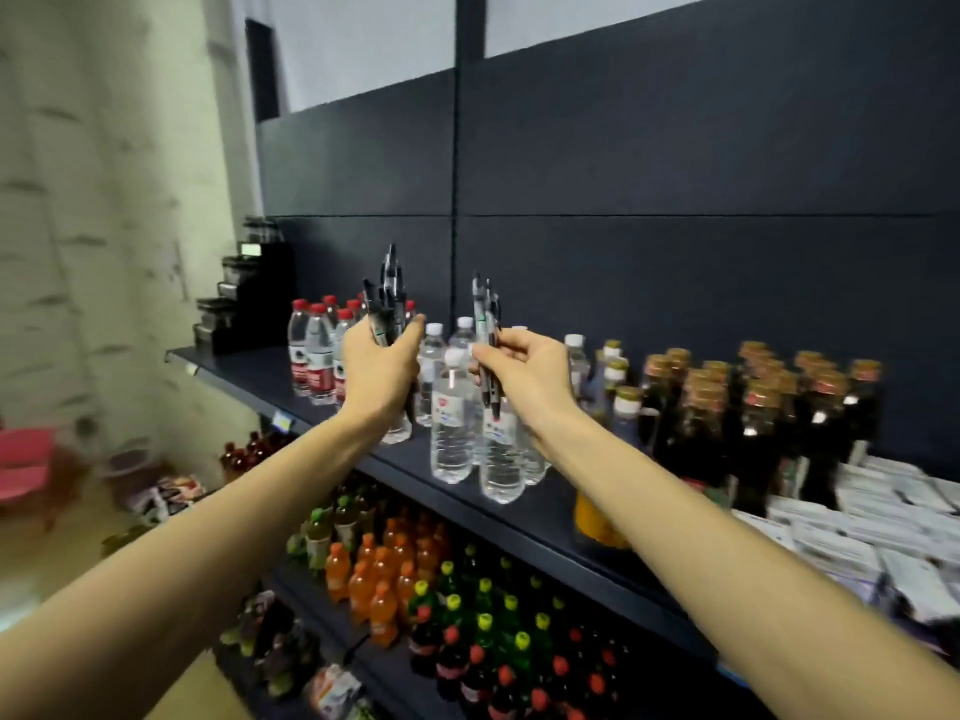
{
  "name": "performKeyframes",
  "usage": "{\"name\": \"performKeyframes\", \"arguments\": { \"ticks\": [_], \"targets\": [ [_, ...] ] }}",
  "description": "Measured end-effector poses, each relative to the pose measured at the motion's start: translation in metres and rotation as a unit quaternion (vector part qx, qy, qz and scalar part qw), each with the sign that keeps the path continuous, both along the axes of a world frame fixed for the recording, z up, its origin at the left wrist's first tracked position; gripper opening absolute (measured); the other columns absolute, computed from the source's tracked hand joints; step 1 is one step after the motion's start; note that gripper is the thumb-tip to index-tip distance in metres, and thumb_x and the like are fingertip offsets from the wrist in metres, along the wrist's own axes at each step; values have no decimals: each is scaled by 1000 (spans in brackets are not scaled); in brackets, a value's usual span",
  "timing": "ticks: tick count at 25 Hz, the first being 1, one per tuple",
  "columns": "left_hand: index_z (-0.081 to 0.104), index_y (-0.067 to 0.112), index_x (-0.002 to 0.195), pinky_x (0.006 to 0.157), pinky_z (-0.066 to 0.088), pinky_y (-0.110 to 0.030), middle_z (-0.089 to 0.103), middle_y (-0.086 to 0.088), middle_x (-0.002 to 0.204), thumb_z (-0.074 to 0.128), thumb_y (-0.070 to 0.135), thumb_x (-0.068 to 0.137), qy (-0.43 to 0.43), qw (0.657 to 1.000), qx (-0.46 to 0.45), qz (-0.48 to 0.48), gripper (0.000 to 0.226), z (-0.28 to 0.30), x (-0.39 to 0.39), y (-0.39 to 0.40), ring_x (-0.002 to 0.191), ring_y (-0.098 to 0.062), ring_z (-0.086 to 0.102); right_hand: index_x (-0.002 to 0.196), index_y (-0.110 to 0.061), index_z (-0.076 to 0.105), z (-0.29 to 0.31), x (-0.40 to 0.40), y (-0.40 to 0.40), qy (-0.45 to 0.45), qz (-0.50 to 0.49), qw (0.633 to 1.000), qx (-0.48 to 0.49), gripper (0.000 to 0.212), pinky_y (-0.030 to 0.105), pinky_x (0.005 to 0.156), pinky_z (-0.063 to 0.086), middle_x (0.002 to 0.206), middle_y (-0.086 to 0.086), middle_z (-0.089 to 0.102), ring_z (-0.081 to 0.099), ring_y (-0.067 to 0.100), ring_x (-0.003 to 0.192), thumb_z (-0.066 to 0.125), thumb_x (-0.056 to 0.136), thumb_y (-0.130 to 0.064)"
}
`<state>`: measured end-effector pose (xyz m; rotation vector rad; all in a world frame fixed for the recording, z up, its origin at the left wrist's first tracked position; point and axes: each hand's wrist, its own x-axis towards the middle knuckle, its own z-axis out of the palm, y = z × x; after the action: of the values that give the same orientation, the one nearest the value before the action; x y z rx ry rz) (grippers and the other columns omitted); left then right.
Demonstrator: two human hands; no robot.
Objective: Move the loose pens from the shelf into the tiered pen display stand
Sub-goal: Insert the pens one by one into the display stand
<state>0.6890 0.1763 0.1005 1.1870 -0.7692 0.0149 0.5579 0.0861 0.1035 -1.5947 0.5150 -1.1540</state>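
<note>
Both bare forearms reach in from the bottom corners of the frame and meet near its centre, above a dark shelf [524, 506]. At centre left, the left hand [376, 366] has its fingers curled round a bunch of black pens [387, 298], which stand upright and fan out above the fist. Just to its right, the right hand [524, 371] pinches a smaller bunch of pens [487, 330] between thumb and fingers; these also point up, with their lower ends hanging below the fingers. The 2 bunches are near each other but apart.

Well to the left of the hands, at the shelf's left end in the centre left of the frame, stands the black tiered pen display stand [236, 298], rising in steps toward the back panel. Blur hides whether it holds any pens.

Between the stand and the hands are red-capped water bottles [311, 356]. White-capped water bottles [452, 418] stand directly below and behind the hands. Right of centre, dark bottles with gold caps [753, 407] crowd the shelf, and white packets [883, 532] lie at the right edge. On the lower shelves, in the bottom centre, are orange drinks [374, 584] and dark bottles with green and red caps [483, 631].
</note>
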Motion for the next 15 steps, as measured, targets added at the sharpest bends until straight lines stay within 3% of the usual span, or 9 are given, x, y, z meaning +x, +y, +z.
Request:
{"name": "performKeyframes", "arguments": {
  "ticks": [5,8,11,13,15],
  "targets": [
    [74,16,86,75,57,-36,77,4,81,75,32,86,-36,991,107,73,16,-51,131,40,78,-15,70,104,-9,78,-19,149,18,19,60,998,-26,26,39,95,59,95,0,79,74,16,95,83,84,-25],
    [63,21,75,61,50,-23,66,7,67,72,21,92,-2,987,104,120,20,-62,217,46,67,-11,59,109,-5,77,-34,243,14,25,113,993,-7,32,41,95,59,97,4,78,75,18,95,84,83,-23],
    [57,22,74,65,49,-34,57,6,61,74,26,92,45,981,110,150,25,-59,298,41,68,-21,57,107,-2,75,-36,331,9,29,157,987,-6,39,45,96,58,98,8,78,75,23,97,87,79,-26],
    [61,19,81,65,50,-42,58,6,62,76,37,89,51,980,106,157,24,-55,352,40,65,-22,58,115,-1,71,-32,391,6,37,187,981,-16,44,35,95,58,105,8,75,72,18,100,86,81,-23],
    [60,13,86,57,48,-41,56,0,61,77,40,87,74,978,95,173,31,-55,404,41,56,-21,55,118,-3,69,-32,446,2,44,214,976,-15,40,24,86,55,106,5,73,69,16,99,84,84,-19]
  ]
}}
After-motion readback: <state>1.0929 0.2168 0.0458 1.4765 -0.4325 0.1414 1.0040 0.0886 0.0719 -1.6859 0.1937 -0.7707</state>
